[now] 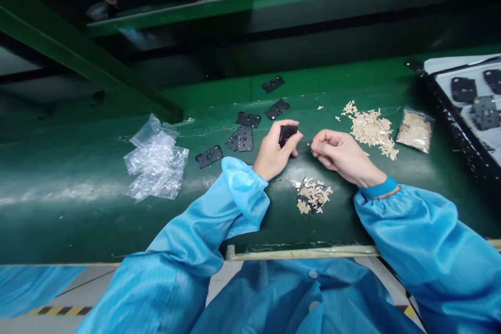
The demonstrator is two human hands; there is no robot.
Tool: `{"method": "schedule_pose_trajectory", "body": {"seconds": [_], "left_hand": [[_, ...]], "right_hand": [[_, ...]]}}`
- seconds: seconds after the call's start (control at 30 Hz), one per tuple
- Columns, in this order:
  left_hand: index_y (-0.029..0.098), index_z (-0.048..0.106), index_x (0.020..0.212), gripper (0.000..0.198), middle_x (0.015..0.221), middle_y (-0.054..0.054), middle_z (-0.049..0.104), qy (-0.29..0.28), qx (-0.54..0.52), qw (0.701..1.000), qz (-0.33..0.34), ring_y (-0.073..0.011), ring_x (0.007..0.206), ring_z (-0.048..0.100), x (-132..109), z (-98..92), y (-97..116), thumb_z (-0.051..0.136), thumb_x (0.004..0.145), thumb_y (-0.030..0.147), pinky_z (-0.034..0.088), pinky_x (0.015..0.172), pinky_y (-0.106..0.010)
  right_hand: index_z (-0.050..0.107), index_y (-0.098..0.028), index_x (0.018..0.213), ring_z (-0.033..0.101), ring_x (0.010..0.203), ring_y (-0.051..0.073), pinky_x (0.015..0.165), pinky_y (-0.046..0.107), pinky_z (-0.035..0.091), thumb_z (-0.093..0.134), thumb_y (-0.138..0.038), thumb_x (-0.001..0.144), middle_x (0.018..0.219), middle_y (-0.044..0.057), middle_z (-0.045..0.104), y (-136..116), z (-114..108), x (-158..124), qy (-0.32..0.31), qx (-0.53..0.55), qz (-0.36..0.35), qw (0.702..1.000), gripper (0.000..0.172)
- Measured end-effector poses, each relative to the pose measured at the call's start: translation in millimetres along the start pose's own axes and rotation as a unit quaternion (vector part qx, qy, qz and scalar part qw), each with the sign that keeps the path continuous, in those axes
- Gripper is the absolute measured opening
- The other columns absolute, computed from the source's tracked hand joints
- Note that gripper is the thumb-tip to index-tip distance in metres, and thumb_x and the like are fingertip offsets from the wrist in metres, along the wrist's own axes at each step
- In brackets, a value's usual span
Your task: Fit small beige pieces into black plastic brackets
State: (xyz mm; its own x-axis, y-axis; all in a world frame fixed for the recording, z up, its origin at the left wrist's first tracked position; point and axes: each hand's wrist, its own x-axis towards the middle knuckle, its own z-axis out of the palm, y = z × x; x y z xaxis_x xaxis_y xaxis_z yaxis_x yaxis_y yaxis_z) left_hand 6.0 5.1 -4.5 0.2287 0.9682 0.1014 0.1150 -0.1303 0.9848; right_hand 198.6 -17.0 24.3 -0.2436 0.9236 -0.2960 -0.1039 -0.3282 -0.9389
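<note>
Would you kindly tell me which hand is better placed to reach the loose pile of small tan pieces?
Probably the right: the right hand lies beside that loose pile of small tan pieces, while the left hand grips a black plastic part.

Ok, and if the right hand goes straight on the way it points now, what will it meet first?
Probably the black piece held in the left hand. It lies just ahead of the right hand, and nothing else shows between them, though depth is hard to judge from this view.
</note>
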Motion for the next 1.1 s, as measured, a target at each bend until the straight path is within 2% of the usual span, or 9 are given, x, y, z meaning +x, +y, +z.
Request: {"method": "schedule_pose_trajectory", "body": {"seconds": [0.03, 0.1, 0.23, 0.4, 0.53, 0.8, 1.1], "left_hand": [[0.024, 0.053, 0.124, 0.030, 0.107, -0.005, 0.070, 0.003, -0.043, 0.998, -0.036, -0.0085, 0.061, 0.066, 2, 1.0, 1, 0.056, 0.098, 0.039, 0.051, 0.053, -0.021], [0.023, 0.051, 0.122, 0.026, 0.108, -0.006, 0.068, 0.009, -0.125, 0.987, -0.097, -0.0099, 0.062, 0.068, 6, 2.8, 2, 0.049, 0.099, 0.035, 0.052, 0.050, -0.022], [0.022, 0.054, 0.113, 0.021, 0.106, -0.004, 0.066, 0.008, -0.195, 0.969, -0.152, -0.0132, 0.075, 0.072, 7, 5.4, 1, 0.056, 0.093, 0.029, 0.060, 0.060, -0.027], [0.018, 0.063, 0.088, 0.014, 0.085, 0.000, 0.065, 0.048, -0.136, 0.983, -0.110, -0.0109, 0.073, 0.066, 5, 5.4, 1, 0.068, 0.085, 0.030, 0.056, 0.064, -0.023], [0.016, 0.067, 0.079, 0.013, 0.075, 0.002, 0.065, 0.070, -0.069, 0.993, -0.072, -0.0090, 0.068, 0.059, 5, 5.7, 2, 0.073, 0.079, 0.029, 0.050, 0.062, -0.020], [0.016, 0.070, 0.081, 0.014, 0.074, 0.002, 0.066, 0.072, -0.087, 0.992, -0.046, -0.0087, 0.064, 0.057, 4, 6.2, 3, 0.074, 0.078, 0.029, 0.048, 0.060, -0.021], [0.016, 0.070, 0.079, 0.010, 0.076, 0.001, 0.068, 0.083, -0.072, 0.993, -0.030, -0.0092, 0.066, 0.058, 4, 5.9, 3, 0.073, 0.078, 0.026, 0.050, 0.064, -0.021]], "right_hand": [[0.063, -0.018, 0.079, 0.039, 0.044, 0.005, 0.039, 0.019, 0.023, 0.076, -0.032, 0.081, 0.064, -0.003, 0.059, 2, 0, 1, 0.021, -0.026, -0.027, 0.999, 0.019], [0.063, -0.019, 0.080, 0.043, 0.047, 0.006, 0.042, 0.021, 0.029, 0.074, -0.029, 0.081, 0.063, -0.003, 0.059, 6, 0, 4, 0.054, -0.075, -0.074, 0.993, 0.015], [0.060, -0.020, 0.076, 0.050, 0.055, 0.010, 0.052, 0.024, 0.039, 0.071, -0.021, 0.077, 0.067, -0.002, 0.061, 12, 1, 6, 0.088, -0.166, -0.141, 0.972, 0.011], [0.056, -0.021, 0.072, 0.054, 0.060, 0.013, 0.056, 0.027, 0.041, 0.064, -0.017, 0.073, 0.068, -0.002, 0.063, 16, 4, 6, 0.099, -0.248, -0.158, 0.951, 0.009], [0.055, -0.021, 0.071, 0.051, 0.057, 0.013, 0.054, 0.027, 0.039, 0.063, -0.016, 0.072, 0.064, -0.002, 0.061, 16, 5, 4, 0.094, -0.295, -0.164, 0.937, 0.010], [0.053, -0.022, 0.068, 0.051, 0.056, 0.013, 0.055, 0.027, 0.039, 0.064, -0.017, 0.072, 0.060, -0.003, 0.059, 13, 8, 3, 0.101, -0.361, -0.177, 0.910, 0.013], [0.054, -0.022, 0.069, 0.051, 0.057, 0.013, 0.055, 0.028, 0.039, 0.065, -0.017, 0.072, 0.062, -0.002, 0.059, 13, 7, 3, 0.087, -0.353, -0.164, 0.917, 0.012]]}}
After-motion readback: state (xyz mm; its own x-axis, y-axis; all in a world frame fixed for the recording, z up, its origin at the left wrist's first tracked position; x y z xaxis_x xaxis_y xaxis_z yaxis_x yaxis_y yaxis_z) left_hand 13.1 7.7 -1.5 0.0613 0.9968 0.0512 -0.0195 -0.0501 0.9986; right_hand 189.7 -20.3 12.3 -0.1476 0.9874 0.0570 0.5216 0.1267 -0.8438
